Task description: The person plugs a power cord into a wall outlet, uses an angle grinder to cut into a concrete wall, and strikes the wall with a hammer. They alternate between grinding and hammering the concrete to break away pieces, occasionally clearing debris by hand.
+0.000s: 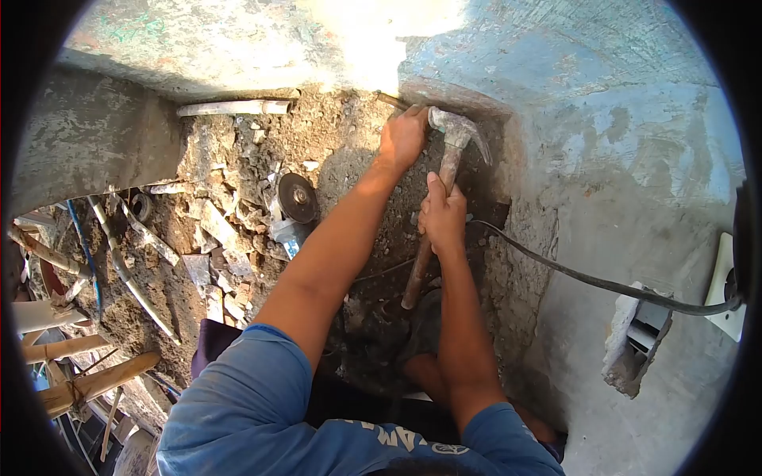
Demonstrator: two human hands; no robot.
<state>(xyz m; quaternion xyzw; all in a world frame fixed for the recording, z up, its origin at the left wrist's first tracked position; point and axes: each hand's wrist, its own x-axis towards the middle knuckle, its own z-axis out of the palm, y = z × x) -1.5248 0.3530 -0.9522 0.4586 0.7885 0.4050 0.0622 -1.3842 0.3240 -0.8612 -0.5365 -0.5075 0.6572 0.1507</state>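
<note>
My right hand (443, 214) is wrapped round the wooden handle of a claw hammer (450, 163). The hammer's head is up by my left hand (403, 136), its claw pointing right. My left hand is closed round a thin chisel (390, 100), whose end pokes out at the upper left against the foot of the wall; the rest is hidden in the fist. Beside my left forearm, an angle grinder (287, 230) with a dark disc lies on the rubble.
Painted wall (587, 103) rises ahead and to the right. A black cable (571, 274) runs from the wall socket (724, 285) towards the ground near my right hand. Broken rubble (214, 230), pipes (131, 278) and bamboo poles (103, 385) lie left. A broken wall box (639, 337) juts out right.
</note>
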